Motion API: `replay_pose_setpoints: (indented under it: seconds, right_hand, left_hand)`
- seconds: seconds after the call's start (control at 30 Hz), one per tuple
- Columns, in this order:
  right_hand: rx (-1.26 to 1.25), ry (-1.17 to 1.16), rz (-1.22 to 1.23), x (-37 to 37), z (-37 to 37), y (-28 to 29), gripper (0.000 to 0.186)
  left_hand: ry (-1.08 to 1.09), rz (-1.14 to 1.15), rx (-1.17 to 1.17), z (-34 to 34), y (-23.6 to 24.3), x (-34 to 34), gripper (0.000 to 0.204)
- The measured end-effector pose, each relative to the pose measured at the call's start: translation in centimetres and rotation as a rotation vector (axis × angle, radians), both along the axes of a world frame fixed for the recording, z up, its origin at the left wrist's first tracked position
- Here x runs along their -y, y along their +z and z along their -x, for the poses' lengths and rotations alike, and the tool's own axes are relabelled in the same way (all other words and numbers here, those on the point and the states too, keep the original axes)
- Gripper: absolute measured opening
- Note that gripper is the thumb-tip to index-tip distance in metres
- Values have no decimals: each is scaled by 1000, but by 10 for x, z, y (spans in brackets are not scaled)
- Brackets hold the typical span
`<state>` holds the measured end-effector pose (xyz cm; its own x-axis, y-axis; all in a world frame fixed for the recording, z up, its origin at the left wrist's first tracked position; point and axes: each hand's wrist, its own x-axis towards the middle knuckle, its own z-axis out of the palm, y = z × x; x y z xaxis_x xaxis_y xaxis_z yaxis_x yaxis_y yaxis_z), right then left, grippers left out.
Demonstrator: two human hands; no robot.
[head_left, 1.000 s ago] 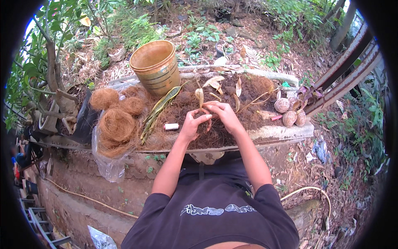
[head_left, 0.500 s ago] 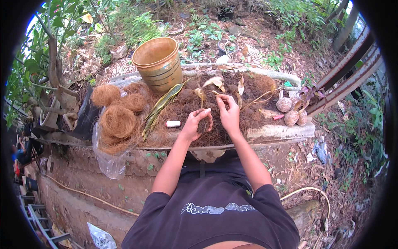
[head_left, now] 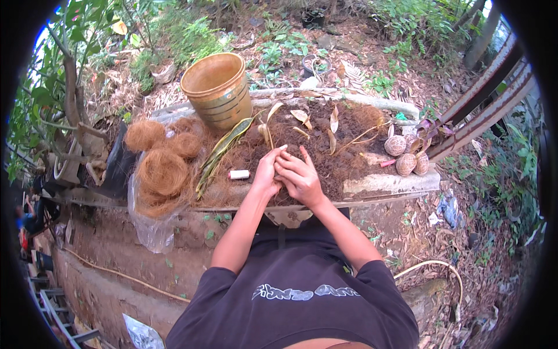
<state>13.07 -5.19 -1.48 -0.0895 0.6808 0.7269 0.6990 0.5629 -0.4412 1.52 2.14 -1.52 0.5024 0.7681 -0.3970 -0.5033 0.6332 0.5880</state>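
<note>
Both my hands meet over a bed of dark soil [head_left: 325, 151]. My left hand [head_left: 267, 174] is closed, fingertips pressed together, on a thin dried stem with withered yellow-brown leaves [head_left: 268, 129] that stands up beyond them. Against it lies my right hand [head_left: 301, 179], its fingers stretched and spread, the upper one pointing away. Where the hands overlap, the palms are hidden. Just beyond the fingertips, a small yellowish piece [head_left: 301, 133] rests on the soil. Curled dry leaves [head_left: 301, 117] lie farther back. A small white spool [head_left: 239, 174] with a red end is left of my left hand.
Brown fibre nests [head_left: 163, 171] sit on clear plastic at the left. A yellow-brown bucket [head_left: 218, 93] stands behind long variegated leaves [head_left: 224, 150]. Several patterned round pods [head_left: 396, 145] lie at the right near rusty metal bars [head_left: 488, 104].
My right hand has come back from the yellowish piece, which now lies on the soil, and against my left hand. The dried stem has shifted slightly left with my left hand.
</note>
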Motion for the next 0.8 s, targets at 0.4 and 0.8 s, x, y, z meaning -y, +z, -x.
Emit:
replay_pose_setpoints:
  seconds: [0.4, 0.8]
  right_hand:
    - [183, 148, -111, -5, -20, 9, 36]
    - [-16, 74, -82, -13, -9, 1, 22]
  left_hand:
    - [-186, -21, -20, 10, 3, -12, 15]
    - [-86, -190, -151, 2, 5, -20, 23]
